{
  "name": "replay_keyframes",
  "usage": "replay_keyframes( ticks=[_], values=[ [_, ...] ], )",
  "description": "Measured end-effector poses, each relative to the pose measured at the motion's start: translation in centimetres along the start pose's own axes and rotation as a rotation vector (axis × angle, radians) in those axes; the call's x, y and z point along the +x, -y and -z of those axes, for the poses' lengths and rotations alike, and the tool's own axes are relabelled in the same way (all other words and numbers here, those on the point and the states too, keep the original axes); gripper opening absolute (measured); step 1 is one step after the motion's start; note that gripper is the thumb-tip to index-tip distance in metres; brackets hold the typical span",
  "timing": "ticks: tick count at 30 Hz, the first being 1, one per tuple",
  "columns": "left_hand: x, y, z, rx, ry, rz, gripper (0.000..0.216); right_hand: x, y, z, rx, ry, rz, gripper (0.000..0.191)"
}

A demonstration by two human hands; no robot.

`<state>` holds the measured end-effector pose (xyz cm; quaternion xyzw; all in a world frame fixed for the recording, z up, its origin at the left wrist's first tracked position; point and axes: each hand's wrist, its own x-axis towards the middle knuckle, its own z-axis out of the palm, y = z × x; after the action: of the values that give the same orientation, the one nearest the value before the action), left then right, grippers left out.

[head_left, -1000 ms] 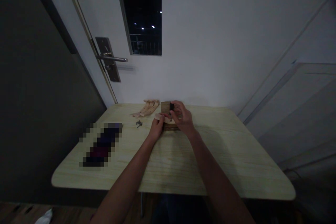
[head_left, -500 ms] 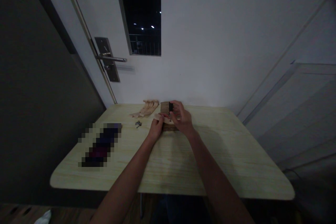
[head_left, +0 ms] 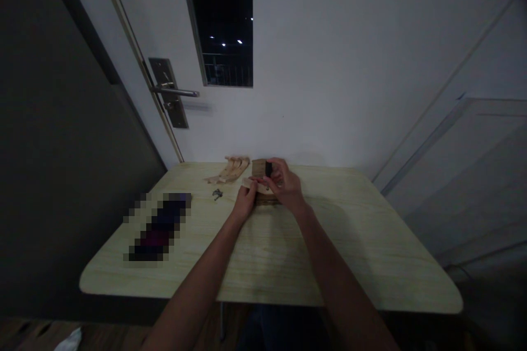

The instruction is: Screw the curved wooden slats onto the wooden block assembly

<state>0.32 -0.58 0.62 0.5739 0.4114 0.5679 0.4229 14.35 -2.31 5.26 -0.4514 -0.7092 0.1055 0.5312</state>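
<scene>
Indoors here, a plain room, home or office hard to call: white door (head_left: 329, 66) ahead, lever handle (head_left: 177, 92) on its left, dark window (head_left: 224, 11) in it, worktop (head_left: 370, 252) before it.

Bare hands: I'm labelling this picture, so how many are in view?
2: the left hand, near the left end of the pale strip, and the right hand, gripping the black handle. No others show.

Door handle (head_left: 178, 91), perhaps a railing (head_left: 230, 72)
</scene>
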Motion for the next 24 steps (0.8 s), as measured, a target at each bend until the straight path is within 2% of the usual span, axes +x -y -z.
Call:
replay_keyframes(
  ticks=[5, 12, 24],
  values=[
    [0.0, 0.16, 0.15, 0.0, 0.014, -0.011, 0.036, -0.06, 0.06, 0.2, 0.03, 0.006, 0.077, 0.033],
    [0.08, 0.29, 0.2, 0.04, 0.013, -0.028, 0.035, 0.03, -0.43, -0.05, 0.039, 0.004, 0.067, 0.033],
    [-0.01, -0.16, 0.18, 0.044, 0.012, -0.003, 0.04, -0.01, -0.36, -0.04, -0.026, -0.004, 0.149, 0.037]
  ],
)
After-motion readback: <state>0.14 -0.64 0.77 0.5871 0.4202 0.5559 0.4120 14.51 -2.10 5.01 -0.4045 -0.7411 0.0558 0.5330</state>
